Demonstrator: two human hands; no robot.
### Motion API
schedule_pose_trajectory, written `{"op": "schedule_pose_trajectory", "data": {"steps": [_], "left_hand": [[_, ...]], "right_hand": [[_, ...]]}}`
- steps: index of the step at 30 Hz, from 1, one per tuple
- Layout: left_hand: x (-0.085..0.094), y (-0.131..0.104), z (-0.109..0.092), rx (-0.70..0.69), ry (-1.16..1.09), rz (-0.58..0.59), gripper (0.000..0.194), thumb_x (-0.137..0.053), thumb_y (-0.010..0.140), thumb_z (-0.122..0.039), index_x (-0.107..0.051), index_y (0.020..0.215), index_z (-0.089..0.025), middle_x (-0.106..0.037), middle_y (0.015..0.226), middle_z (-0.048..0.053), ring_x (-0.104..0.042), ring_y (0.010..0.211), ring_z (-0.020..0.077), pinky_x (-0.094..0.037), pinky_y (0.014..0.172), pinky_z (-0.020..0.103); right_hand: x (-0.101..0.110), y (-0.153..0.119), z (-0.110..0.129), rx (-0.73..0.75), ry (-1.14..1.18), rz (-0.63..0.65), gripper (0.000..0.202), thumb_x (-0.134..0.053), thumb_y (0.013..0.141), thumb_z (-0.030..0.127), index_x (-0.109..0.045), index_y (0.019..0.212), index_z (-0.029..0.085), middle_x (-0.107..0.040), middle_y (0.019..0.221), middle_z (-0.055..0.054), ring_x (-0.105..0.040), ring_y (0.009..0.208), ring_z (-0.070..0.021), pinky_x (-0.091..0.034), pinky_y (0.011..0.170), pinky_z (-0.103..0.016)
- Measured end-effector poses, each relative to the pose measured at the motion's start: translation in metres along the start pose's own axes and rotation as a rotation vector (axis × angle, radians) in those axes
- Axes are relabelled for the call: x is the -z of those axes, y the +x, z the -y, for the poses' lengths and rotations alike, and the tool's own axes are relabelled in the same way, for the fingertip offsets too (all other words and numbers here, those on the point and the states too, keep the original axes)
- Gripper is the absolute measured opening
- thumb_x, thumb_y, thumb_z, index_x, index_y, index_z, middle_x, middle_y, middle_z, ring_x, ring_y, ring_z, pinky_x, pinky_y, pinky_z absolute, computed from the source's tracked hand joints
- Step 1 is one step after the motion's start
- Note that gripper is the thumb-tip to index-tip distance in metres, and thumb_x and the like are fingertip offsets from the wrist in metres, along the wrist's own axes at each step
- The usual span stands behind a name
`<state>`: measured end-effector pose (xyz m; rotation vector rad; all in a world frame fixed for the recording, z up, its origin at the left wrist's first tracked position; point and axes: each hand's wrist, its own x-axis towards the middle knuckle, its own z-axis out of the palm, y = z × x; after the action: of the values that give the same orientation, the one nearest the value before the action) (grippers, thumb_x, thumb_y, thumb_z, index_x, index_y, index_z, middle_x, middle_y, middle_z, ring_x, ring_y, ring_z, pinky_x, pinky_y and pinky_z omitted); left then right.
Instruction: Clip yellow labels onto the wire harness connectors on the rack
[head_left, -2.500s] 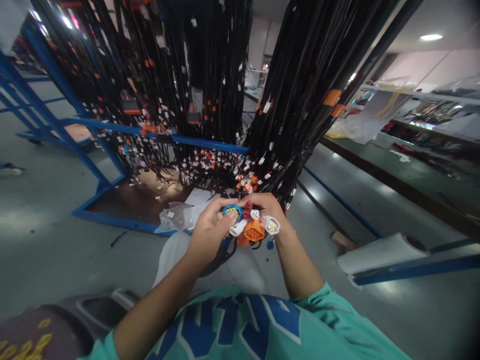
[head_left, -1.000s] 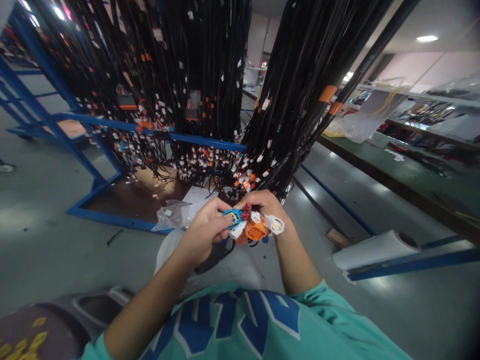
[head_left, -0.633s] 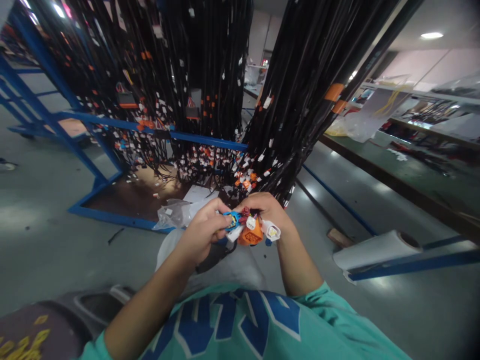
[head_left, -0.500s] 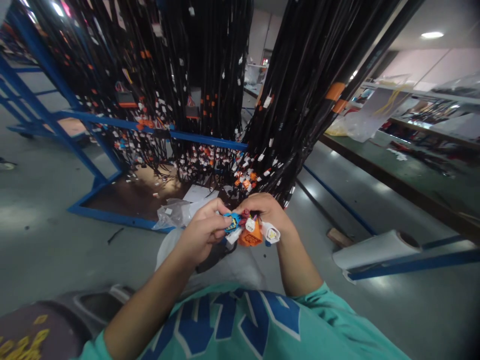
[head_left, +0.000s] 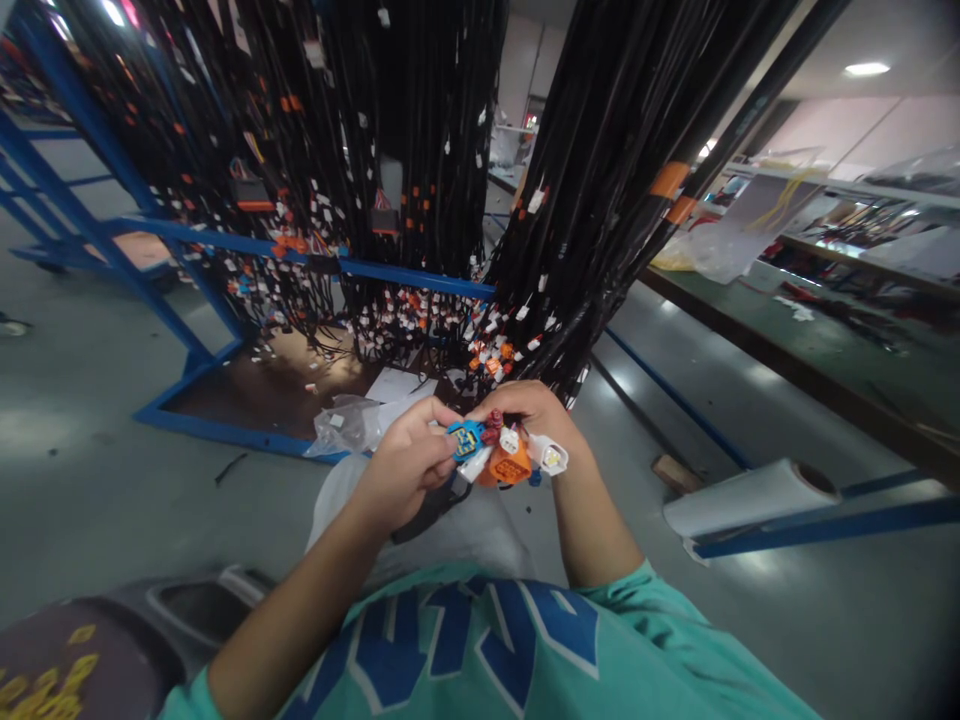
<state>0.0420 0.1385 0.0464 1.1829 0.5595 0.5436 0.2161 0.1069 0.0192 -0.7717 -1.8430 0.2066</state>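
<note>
Between the thumb and fingers of my left hand point(head_left: 411, 462) is a blue connector point(head_left: 466, 440) with yellow inside, its face turned up. My right hand point(head_left: 536, 415) is closed round a bunch of connectors from behind, its fingers mostly hidden. In that bunch are an orange connector point(head_left: 511, 456), a white connector point(head_left: 552, 457) at the right, a small white one point(head_left: 509, 440) and dark red pieces point(head_left: 492, 428). Black wire harnesses point(head_left: 600, 180) with many small connectors hang just beyond both hands.
A blue metal frame point(head_left: 420, 278) runs across the hanging harnesses. Clear plastic bags point(head_left: 349, 425) lie on its base at the left. To the right are a green-topped table point(head_left: 825, 330) and a white roll point(head_left: 750, 498). A round dark seat point(head_left: 71, 660) is at the lower left.
The bunch of connectors has shifted slightly right and up in my right hand. My left thumb has drawn back from the face of the blue connector, showing more of it.
</note>
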Motion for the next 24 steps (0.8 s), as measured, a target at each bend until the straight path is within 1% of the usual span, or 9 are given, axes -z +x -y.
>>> {"op": "schedule_pose_trajectory", "data": {"steps": [3, 6, 11, 13, 15, 17, 19, 22, 24], "left_hand": [[-0.001, 0.000, 0.003, -0.019, -0.014, 0.000, 0.026, -0.064, 0.057, -0.025, -0.044, 0.073, -0.018, -0.039, 0.037, -0.011, -0.018, 0.031, 0.0004, -0.011, 0.035, 0.013], [-0.001, 0.002, 0.008, -0.052, -0.040, -0.035, 0.029, -0.066, 0.056, -0.026, -0.043, 0.073, -0.018, -0.038, 0.037, -0.012, -0.019, 0.032, 0.0004, -0.012, 0.035, 0.012], [0.002, 0.006, 0.012, -0.114, -0.066, -0.060, 0.033, -0.069, 0.058, -0.028, -0.046, 0.079, -0.017, -0.041, 0.043, -0.011, -0.023, 0.033, 0.0004, -0.015, 0.036, 0.013], [0.008, 0.006, 0.010, -0.121, -0.106, -0.078, 0.034, -0.068, 0.058, -0.026, -0.049, 0.085, -0.016, -0.048, 0.051, -0.008, -0.031, 0.036, 0.0015, -0.023, 0.039, 0.015], [0.018, 0.004, 0.007, -0.115, -0.140, -0.100, 0.038, -0.068, 0.055, -0.021, -0.053, 0.089, -0.014, -0.056, 0.062, -0.004, -0.044, 0.045, 0.0043, -0.033, 0.045, 0.018], [0.027, -0.001, 0.005, -0.077, -0.102, -0.098, 0.037, -0.067, 0.054, -0.017, -0.056, 0.090, -0.012, -0.060, 0.068, 0.000, -0.052, 0.053, 0.0078, -0.041, 0.053, 0.022], [0.032, -0.006, 0.005, -0.035, -0.013, -0.077, 0.035, -0.067, 0.059, -0.016, -0.057, 0.092, -0.010, -0.062, 0.070, 0.002, -0.057, 0.057, 0.0101, -0.045, 0.060, 0.025], [0.030, -0.014, 0.005, -0.063, 0.074, -0.063, 0.037, -0.070, 0.066, -0.021, -0.054, 0.099, -0.013, -0.064, 0.081, 0.003, -0.064, 0.066, 0.0136, -0.051, 0.066, 0.029], [0.024, -0.018, 0.003, -0.128, 0.124, -0.047, 0.035, -0.072, 0.066, -0.024, -0.053, 0.094, -0.016, -0.066, 0.087, 0.004, -0.066, 0.073, 0.0153, -0.053, 0.069, 0.029]], "right_hand": [[-0.001, 0.000, 0.000, -0.009, 0.003, -0.001, 0.040, -0.060, 0.080, 0.050, -0.068, 0.071, 0.012, -0.067, 0.062, -0.006, -0.062, 0.054, -0.0115, -0.046, 0.051, -0.018], [-0.001, -0.002, -0.001, -0.024, -0.003, -0.008, 0.033, -0.063, 0.079, 0.044, -0.068, 0.072, 0.012, -0.067, 0.062, -0.005, -0.062, 0.054, -0.0117, -0.046, 0.053, -0.018], [0.002, -0.003, -0.009, -0.169, 0.002, 0.010, 0.029, -0.066, 0.075, 0.041, -0.067, 0.079, 0.013, -0.069, 0.075, -0.006, -0.064, 0.066, -0.0145, -0.049, 0.061, -0.021], [0.004, -0.002, -0.013, -0.236, -0.009, 0.020, 0.028, -0.064, 0.076, 0.041, -0.066, 0.083, 0.014, -0.069, 0.081, -0.005, -0.064, 0.072, -0.0158, -0.049, 0.066, -0.023], [0.008, 0.002, -0.016, -0.282, -0.050, 0.037, 0.023, -0.061, 0.077, 0.037, -0.064, 0.086, 0.015, -0.067, 0.082, -0.004, -0.062, 0.076, -0.0167, -0.048, 0.069, -0.025], [0.011, 0.005, -0.019, -0.307, -0.090, 0.053, 0.016, -0.058, 0.077, 0.030, -0.062, 0.084, 0.016, -0.065, 0.079, -0.003, -0.061, 0.076, -0.0169, -0.047, 0.070, -0.026], [0.013, 0.009, -0.022, -0.315, -0.097, 0.039, 0.012, -0.056, 0.075, 0.024, -0.061, 0.082, 0.016, -0.065, 0.078, -0.003, -0.060, 0.074, -0.0162, -0.046, 0.069, -0.026], [0.011, 0.014, -0.024, -0.308, -0.063, 0.014, 0.013, -0.054, 0.073, 0.021, -0.060, 0.083, 0.014, -0.065, 0.081, -0.003, -0.059, 0.074, -0.0146, -0.045, 0.067, -0.024], [0.009, 0.017, -0.024, -0.295, -0.054, 0.018, 0.013, -0.055, 0.074, 0.022, -0.060, 0.083, 0.014, -0.065, 0.080, -0.003, -0.059, 0.073, -0.0139, -0.045, 0.067, -0.024]]}}
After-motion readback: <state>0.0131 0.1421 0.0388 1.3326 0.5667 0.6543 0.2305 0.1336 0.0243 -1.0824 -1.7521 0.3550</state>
